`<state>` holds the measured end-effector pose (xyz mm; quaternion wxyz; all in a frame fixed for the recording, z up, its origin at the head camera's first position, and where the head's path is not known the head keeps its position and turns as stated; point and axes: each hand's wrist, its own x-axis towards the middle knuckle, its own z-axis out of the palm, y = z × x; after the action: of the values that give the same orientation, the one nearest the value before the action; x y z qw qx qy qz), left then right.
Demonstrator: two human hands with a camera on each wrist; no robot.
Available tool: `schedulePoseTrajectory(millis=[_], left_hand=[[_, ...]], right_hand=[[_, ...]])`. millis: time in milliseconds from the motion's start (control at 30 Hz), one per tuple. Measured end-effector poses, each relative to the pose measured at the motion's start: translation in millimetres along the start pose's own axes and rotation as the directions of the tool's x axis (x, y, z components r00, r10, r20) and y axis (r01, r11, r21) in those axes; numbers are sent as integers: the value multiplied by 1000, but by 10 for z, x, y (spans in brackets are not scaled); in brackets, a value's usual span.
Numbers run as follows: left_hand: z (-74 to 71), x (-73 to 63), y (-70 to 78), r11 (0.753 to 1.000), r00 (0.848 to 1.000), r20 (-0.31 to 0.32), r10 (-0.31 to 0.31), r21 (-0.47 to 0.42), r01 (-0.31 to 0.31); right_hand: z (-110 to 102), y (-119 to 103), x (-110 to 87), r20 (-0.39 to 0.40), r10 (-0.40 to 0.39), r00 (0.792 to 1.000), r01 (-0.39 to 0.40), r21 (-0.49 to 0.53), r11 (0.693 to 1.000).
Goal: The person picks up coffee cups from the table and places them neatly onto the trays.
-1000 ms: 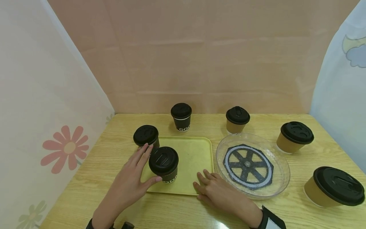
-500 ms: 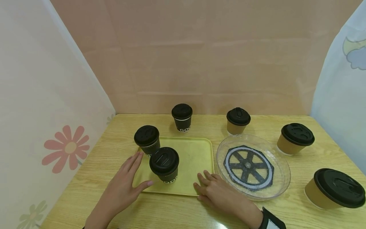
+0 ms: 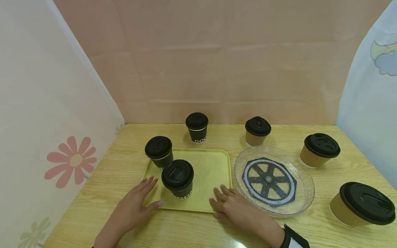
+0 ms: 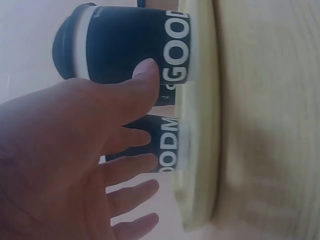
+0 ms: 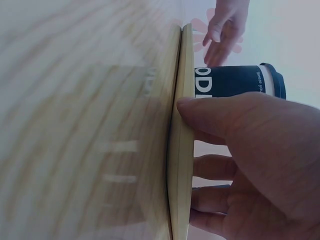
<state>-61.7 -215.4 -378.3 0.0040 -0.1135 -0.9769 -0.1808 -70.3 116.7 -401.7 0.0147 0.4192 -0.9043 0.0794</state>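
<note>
Two black lidded paper coffee cups stand upright on the left part of a yellow tray [image 3: 209, 168]: the front cup [image 3: 177, 179] and the rear-left cup [image 3: 159, 151]. My left hand [image 3: 131, 206] lies by the tray's front-left corner, fingers spread and relaxed. In the left wrist view its thumb overlaps the front cup [image 4: 130, 45], and white lettering shows near the cup's base. At the front-right corner my right hand [image 3: 234, 206] rests with loosely extended fingers on the tray. The right wrist view shows its thumb against the tray's edge [image 5: 181, 165].
A clear round dish [image 3: 305, 203] with a dark wheel-shaped pattern stands right of the tray. Another black cup [image 3: 197, 132] is behind the tray. Brown cups with black lids stand at the back [image 3: 257, 132], right [image 3: 316, 153] and front right [image 3: 350, 206] of the wooden table [image 3: 183, 229].
My left hand has drawn back from beside the two cups, down and left to the tray's front-left corner. The cups, tray and right hand stay in place.
</note>
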Motion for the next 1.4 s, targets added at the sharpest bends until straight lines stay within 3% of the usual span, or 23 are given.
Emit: schedulePoseTrajectory(millis=[167, 367, 900, 1400], left_hand=[[76, 9, -65, 1000, 998, 54, -11, 9, 11], [104, 3, -87, 998, 998, 62, -34, 54, 30], [208, -29, -150, 989, 996, -12, 92, 115, -90], [194, 8, -152, 999, 998, 42, 45, 11, -46]], right_hand=[[-1, 0, -6, 1, 0, 1000, 0, 1, 1000], [4, 4, 3, 10, -2, 1000, 2, -5, 1000], [4, 1, -1, 2, -4, 1000, 4, -11, 1000], [-15, -3, -9, 51, 28, 998, -30, 46, 999]])
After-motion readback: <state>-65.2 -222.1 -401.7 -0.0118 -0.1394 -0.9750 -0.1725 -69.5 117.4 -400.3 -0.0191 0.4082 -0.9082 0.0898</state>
